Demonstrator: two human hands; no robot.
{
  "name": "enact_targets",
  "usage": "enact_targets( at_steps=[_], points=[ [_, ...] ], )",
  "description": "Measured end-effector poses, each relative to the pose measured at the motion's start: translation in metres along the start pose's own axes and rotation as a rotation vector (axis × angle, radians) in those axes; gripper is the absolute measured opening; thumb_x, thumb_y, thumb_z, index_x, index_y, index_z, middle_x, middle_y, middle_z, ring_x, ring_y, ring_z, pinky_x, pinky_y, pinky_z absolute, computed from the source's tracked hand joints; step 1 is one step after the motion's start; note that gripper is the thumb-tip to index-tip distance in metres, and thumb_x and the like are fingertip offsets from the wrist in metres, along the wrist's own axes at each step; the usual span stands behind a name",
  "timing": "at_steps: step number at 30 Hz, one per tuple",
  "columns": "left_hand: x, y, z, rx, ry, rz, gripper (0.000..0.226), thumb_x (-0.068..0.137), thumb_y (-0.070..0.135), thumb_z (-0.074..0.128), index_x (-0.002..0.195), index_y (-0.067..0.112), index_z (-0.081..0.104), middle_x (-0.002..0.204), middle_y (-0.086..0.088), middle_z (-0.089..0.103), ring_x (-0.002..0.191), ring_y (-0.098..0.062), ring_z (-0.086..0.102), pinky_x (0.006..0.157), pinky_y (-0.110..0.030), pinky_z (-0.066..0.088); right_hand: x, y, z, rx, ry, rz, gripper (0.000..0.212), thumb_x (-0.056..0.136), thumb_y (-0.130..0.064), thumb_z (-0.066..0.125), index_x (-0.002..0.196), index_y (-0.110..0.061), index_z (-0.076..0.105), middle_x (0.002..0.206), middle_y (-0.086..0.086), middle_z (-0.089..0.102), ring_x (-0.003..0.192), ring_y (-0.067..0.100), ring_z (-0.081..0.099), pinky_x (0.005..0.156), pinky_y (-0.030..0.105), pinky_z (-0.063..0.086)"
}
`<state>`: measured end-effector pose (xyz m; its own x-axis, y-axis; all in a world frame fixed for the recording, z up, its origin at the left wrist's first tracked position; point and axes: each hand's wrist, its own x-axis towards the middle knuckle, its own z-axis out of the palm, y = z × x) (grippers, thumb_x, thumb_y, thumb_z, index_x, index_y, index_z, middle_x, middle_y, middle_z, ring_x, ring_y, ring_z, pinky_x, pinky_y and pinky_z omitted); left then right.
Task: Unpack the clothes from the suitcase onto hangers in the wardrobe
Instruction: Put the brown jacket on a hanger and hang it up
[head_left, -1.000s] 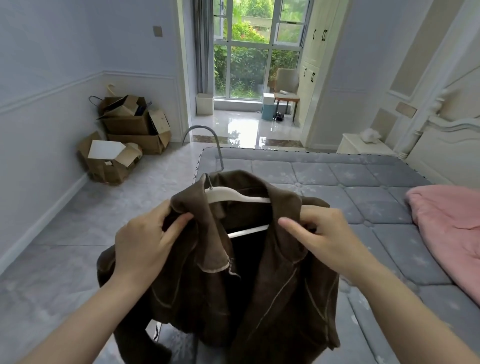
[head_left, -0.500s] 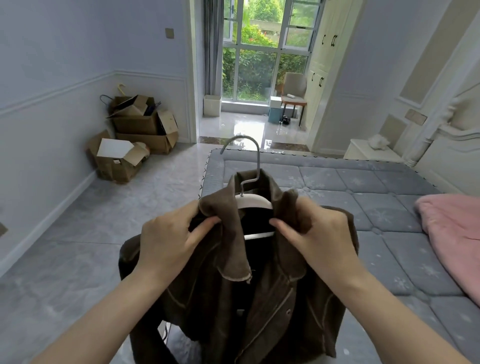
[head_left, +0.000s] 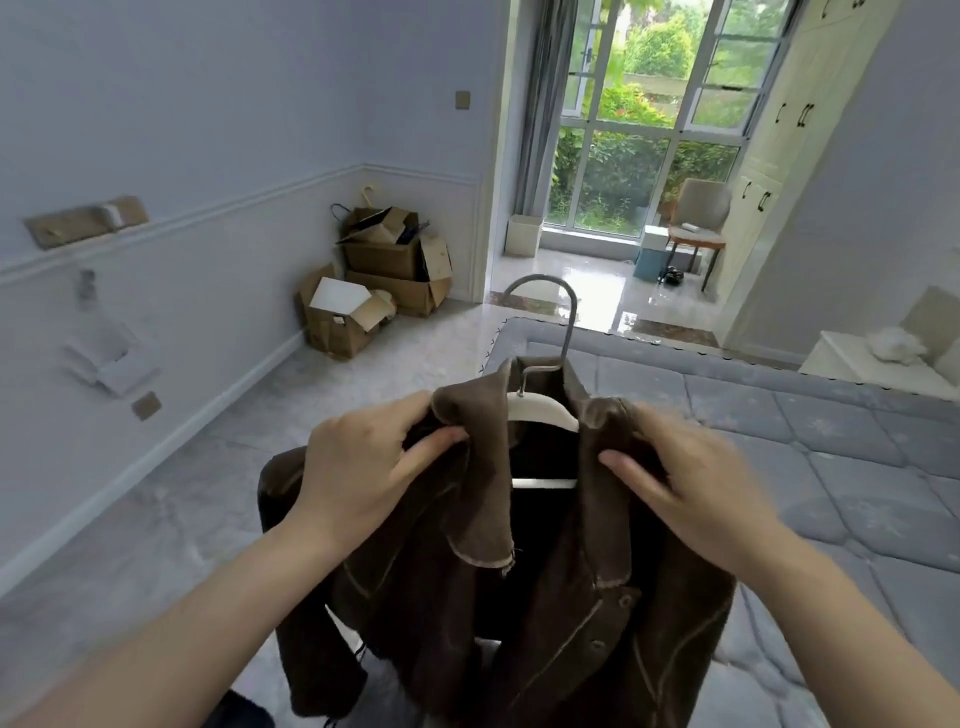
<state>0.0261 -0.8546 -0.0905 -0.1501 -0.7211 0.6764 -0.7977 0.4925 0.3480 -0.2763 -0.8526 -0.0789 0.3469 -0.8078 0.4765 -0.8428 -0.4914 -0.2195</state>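
A dark brown jacket (head_left: 524, 597) hangs in front of me on a white hanger (head_left: 543, 410) with a grey metal hook (head_left: 563, 312). My left hand (head_left: 363, 467) grips the jacket's left collar and shoulder, thumb on top of the fabric. My right hand (head_left: 685, 478) holds the right shoulder and collar, fingers over the cloth. The jacket front hangs unfastened, with the hanger's bar showing inside. A tall cream wardrobe (head_left: 779, 171) with dark handles stands at the far right by the window. No suitcase is in view.
A grey quilted mattress (head_left: 831, 441) fills the right side. Open cardboard boxes (head_left: 374, 280) are piled in the far left corner. A chair (head_left: 698, 228) and a teal bin stand by the window. A white nightstand (head_left: 872, 364) is beside the bed. Marble floor lies to the left.
The hanger hook has swung upright and the jacket now sits squarely on the hanger. Both hands have drawn closer together at the collar. My view has turned left and risen slightly.
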Motion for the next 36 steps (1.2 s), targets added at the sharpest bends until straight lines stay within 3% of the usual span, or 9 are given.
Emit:
enact_targets(
  at_steps=[5, 9, 16, 21, 25, 29, 31, 33, 36],
  points=[
    [-0.012, 0.026, -0.016, 0.096, -0.081, 0.009, 0.051, 0.090, 0.070, 0.036, 0.090, 0.029, 0.065, 0.069, 0.011, 0.062, 0.062, -0.006, 0.057, 0.049, -0.032, 0.043, -0.017, 0.003, 0.008, -0.039, 0.234, -0.074, 0.036, 0.094, -0.051, 0.046, 0.096, -0.022, 0.066, 0.069, -0.007, 0.065, 0.058, 0.019, 0.060, 0.050, 0.029, 0.038],
    [-0.036, 0.028, -0.047, 0.379, -0.052, 0.015, 0.047, 0.090, 0.066, 0.040, 0.085, 0.023, 0.061, 0.073, 0.012, 0.059, 0.065, -0.010, 0.055, 0.053, -0.025, 0.037, -0.025, 0.009, 0.003, 0.119, 0.309, -0.074, 0.028, 0.089, -0.049, 0.051, 0.087, -0.026, 0.067, 0.056, -0.017, 0.046, 0.047, 0.011, 0.045, 0.046, 0.019, 0.027],
    [-0.123, 0.071, -0.120, 0.409, -0.115, -0.384, 0.027, 0.082, 0.048, 0.050, 0.092, 0.024, 0.057, 0.086, 0.014, 0.054, 0.079, -0.010, 0.052, 0.069, -0.027, 0.040, -0.026, -0.036, 0.005, 0.366, 0.146, -0.210, 0.024, 0.086, -0.058, 0.058, 0.090, -0.035, 0.052, 0.055, -0.022, 0.037, 0.053, 0.011, 0.040, 0.047, 0.019, 0.029],
    [-0.171, 0.143, -0.177, 0.320, -0.091, -0.632, 0.033, 0.084, 0.048, 0.038, 0.110, 0.041, 0.056, 0.101, 0.020, 0.065, 0.095, -0.005, 0.061, 0.079, -0.039, 0.048, -0.034, -0.099, 0.001, 0.530, 0.072, -0.400, 0.033, 0.082, -0.059, 0.051, 0.083, -0.029, 0.065, 0.059, -0.006, 0.062, 0.057, 0.027, 0.060, 0.049, 0.037, 0.047],
    [-0.201, 0.191, -0.211, 0.541, 0.016, -0.653, 0.039, 0.081, 0.078, 0.038, 0.101, 0.048, 0.053, 0.092, 0.026, 0.063, 0.086, 0.002, 0.059, 0.072, -0.033, 0.049, -0.050, -0.147, -0.006, 0.665, 0.001, -0.529, 0.026, 0.084, -0.062, 0.055, 0.093, -0.037, 0.057, 0.062, -0.011, 0.061, 0.060, 0.021, 0.060, 0.052, 0.039, 0.047],
    [-0.245, 0.228, -0.247, 0.770, 0.182, -0.657, 0.023, 0.087, 0.063, 0.047, 0.097, 0.044, 0.053, 0.090, 0.028, 0.057, 0.086, 0.009, 0.054, 0.067, -0.018, 0.041, -0.067, -0.195, -0.016, 0.776, -0.062, -0.643, 0.025, 0.083, -0.064, 0.050, 0.093, -0.041, 0.055, 0.059, -0.020, 0.056, 0.055, 0.001, 0.050, 0.046, 0.027, 0.039],
    [-0.269, 0.241, -0.264, 0.833, 0.236, -0.680, 0.019, 0.090, 0.057, 0.048, 0.100, 0.042, 0.054, 0.094, 0.028, 0.056, 0.089, 0.010, 0.052, 0.070, -0.012, 0.038, -0.076, -0.223, -0.019, 0.833, -0.115, -0.690, 0.021, 0.086, -0.066, 0.054, 0.087, -0.045, 0.052, 0.057, -0.016, 0.057, 0.054, 0.002, 0.053, 0.045, 0.029, 0.040],
    [-0.298, 0.259, -0.282, 0.876, 0.280, -0.733, 0.020, 0.091, 0.053, 0.047, 0.103, 0.040, 0.056, 0.097, 0.026, 0.056, 0.091, 0.008, 0.051, 0.071, -0.011, 0.037, -0.091, -0.255, -0.023, 0.857, -0.162, -0.754, 0.016, 0.086, -0.062, 0.054, 0.080, -0.049, 0.048, 0.060, -0.014, 0.059, 0.058, 0.005, 0.057, 0.046, 0.027, 0.040],
    [-0.345, 0.283, -0.307, 0.892, 0.356, -0.809, 0.020, 0.092, 0.047, 0.048, 0.107, 0.037, 0.057, 0.100, 0.024, 0.057, 0.095, 0.006, 0.052, 0.074, -0.014, 0.040, -0.117, -0.300, -0.030, 0.841, -0.223, -0.839, 0.015, 0.086, -0.061, 0.051, 0.075, -0.055, 0.043, 0.076, -0.030, 0.058, 0.065, -0.005, 0.055, 0.044, 0.023, 0.029]
  ],
)
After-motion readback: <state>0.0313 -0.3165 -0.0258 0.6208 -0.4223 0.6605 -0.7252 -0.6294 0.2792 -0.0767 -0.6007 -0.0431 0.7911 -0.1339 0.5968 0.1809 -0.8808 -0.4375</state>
